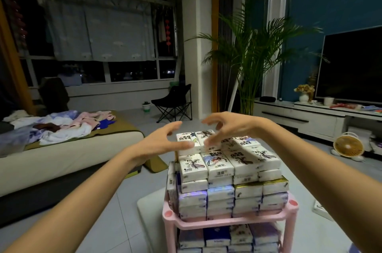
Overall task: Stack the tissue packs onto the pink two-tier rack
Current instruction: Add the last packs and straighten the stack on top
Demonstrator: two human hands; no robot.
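hands over top layer of packs on pink rack

bed (62, 159) sits far left with loose clothes on it, not part of the task. left hand (163, 143) is spread, fingers straight, gripping nothing; its thumb tip is at the near left edge of the top pack (187, 139), and actual contact is hard to call. packs (219, 170) are stacked in several layers on the rack (227, 221) top tier, rising well above the rim. the lower tier is also full of packs. right hand (231, 126) is arched over the top layer, fingers bent like a claw and pointing down at the packs. it holds nothing, fingertips are blurred, so touch or hover can't be told. further right a small white thing (322, 210) lies on the low surface near the rack, maybe a leftover pack, not clear. fan (348, 146) and tv (351, 66) are at far right.

step, as a guess: late in the stacking, either squaring the top layer or just letting go of the last-placed packs. the next move likely calls for light, even pressure from both sides, since the pile is tall and unwalled and a hard push could slide the upper rows off. then check the white thing.
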